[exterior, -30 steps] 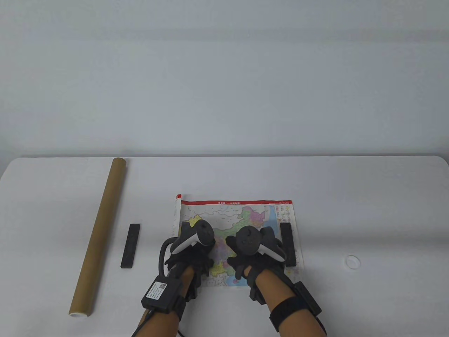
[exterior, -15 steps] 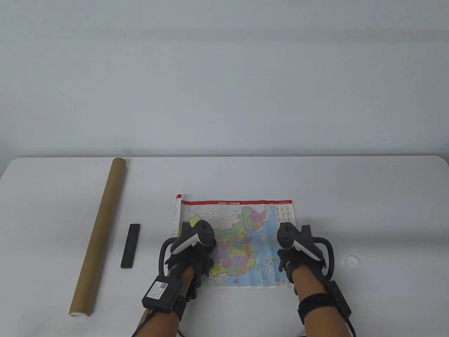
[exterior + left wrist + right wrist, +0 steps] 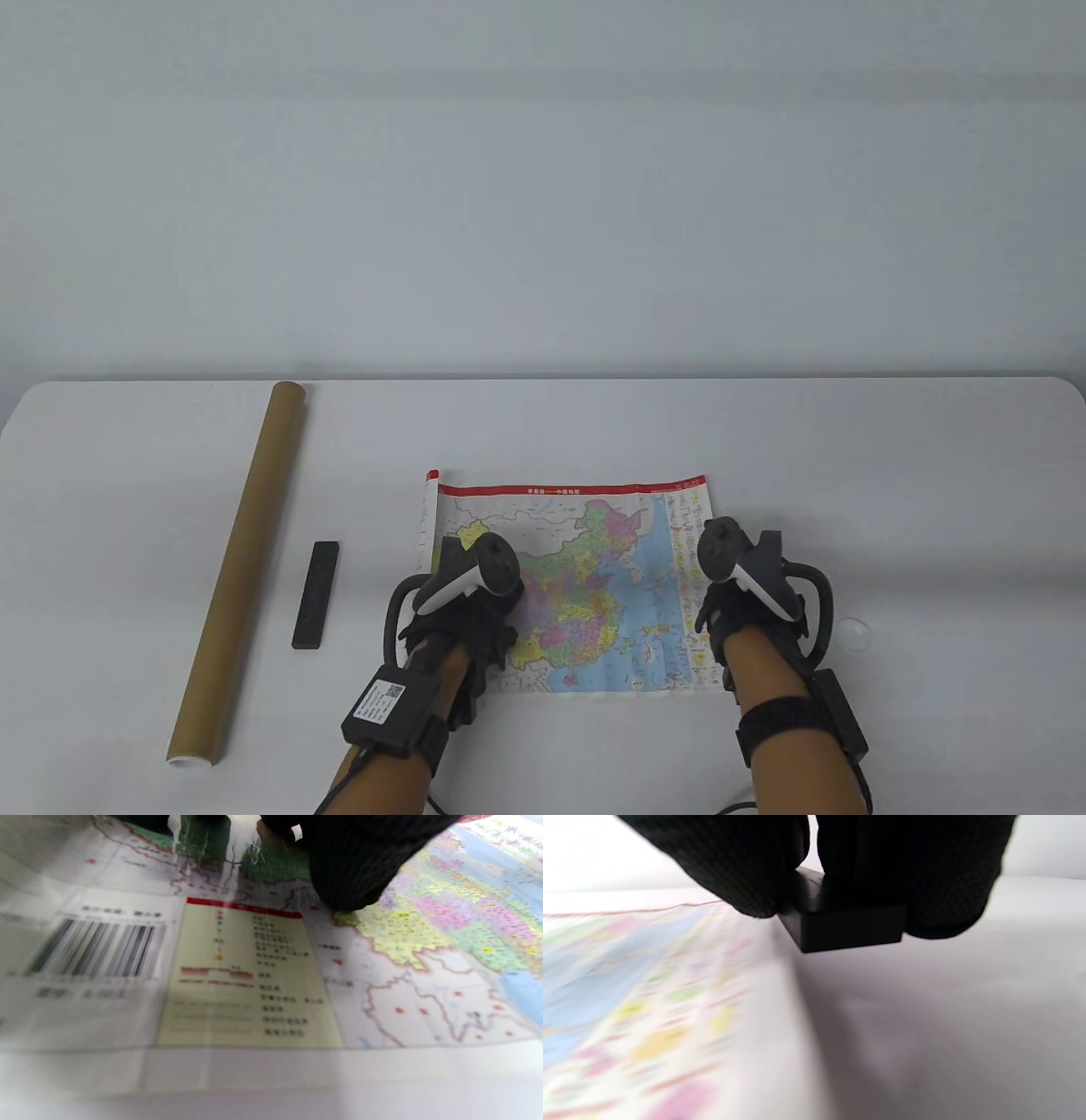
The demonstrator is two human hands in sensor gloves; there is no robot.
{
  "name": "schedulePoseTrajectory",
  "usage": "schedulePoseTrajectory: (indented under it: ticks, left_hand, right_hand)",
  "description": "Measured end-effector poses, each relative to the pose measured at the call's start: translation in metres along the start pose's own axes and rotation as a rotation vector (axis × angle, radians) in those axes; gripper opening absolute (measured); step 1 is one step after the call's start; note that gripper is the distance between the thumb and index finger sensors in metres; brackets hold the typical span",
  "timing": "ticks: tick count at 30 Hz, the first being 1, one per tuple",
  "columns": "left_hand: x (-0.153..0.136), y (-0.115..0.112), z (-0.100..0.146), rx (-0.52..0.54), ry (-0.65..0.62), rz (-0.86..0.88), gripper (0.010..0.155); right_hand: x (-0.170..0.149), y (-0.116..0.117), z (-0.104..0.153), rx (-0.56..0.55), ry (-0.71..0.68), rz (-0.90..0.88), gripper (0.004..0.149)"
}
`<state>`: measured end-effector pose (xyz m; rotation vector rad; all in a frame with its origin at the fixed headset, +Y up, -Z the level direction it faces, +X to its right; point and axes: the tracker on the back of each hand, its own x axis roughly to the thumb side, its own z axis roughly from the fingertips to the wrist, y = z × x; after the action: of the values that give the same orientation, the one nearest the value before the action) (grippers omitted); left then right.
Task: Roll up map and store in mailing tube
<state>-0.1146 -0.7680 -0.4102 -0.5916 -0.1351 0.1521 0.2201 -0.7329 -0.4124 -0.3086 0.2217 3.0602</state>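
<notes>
**Left hand pins the map, right hand grips a black bar at its edge**

Far left on the white table (image 3: 543, 424), the brown mailing tube (image 3: 240, 567) lies lengthwise, running from the near edge toward the back, its open end facing the camera. Just right of it sits a black bar weight (image 3: 316, 595), flat on the table and apart from both the tube and the map.

Now the map (image 3: 594, 543) itself: spread flat in the middle of the table, red title band along its far edge, its left margin curling up a little. The left hand (image 3: 458, 624) rests on the map's near left part; the left wrist view shows a gloved fingertip (image 3: 352, 878) pressing down on the printed sheet beside the legend box and barcode.

Over on the right, the right hand (image 3: 747, 607) sits at the map's right edge. The right wrist view tells it clearly: the fingers (image 3: 734, 866) pinch a second black bar (image 3: 848, 927) from both sides, held just off the table beside the map's border. Further right, a small white cap (image 3: 853, 632) lies on the table, partly hidden behind the tracker.
</notes>
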Motion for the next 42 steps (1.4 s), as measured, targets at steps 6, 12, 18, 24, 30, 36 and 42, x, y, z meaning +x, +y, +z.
schedulePoseTrajectory:
  ticks: [6,12,18,24,30,36,42]
  left_hand:
    - [0.001,0.000,0.000,-0.008,-0.002,-0.005,0.064]
    - [0.001,0.000,0.000,-0.012,0.000,-0.009,0.064]
    - [0.002,0.000,0.000,-0.015,0.005,-0.012,0.064]
    - [0.003,0.001,0.000,-0.029,0.018,-0.015,0.062]
    - [0.007,0.002,0.001,-0.036,0.042,-0.065,0.062]
    - [0.020,0.002,0.003,-0.031,0.066,-0.177,0.063]
    - [0.024,0.004,0.003,-0.087,0.050,-0.182,0.076]
  right_hand:
    - [-0.035,0.002,-0.004,0.036,0.085,0.009,0.065]
    - [-0.042,0.016,-0.008,0.089,0.105,0.022,0.063]
    - [-0.041,0.019,-0.008,0.113,0.100,0.045,0.063]
    - [-0.040,0.022,-0.008,0.150,0.102,0.051,0.065]
    - [-0.040,0.009,-0.005,0.093,0.076,0.011,0.069]
    - [-0.039,-0.020,0.006,0.027,0.016,-0.077,0.069]
    - [-0.029,-0.055,0.023,-0.114,-0.088,-0.222,0.069]
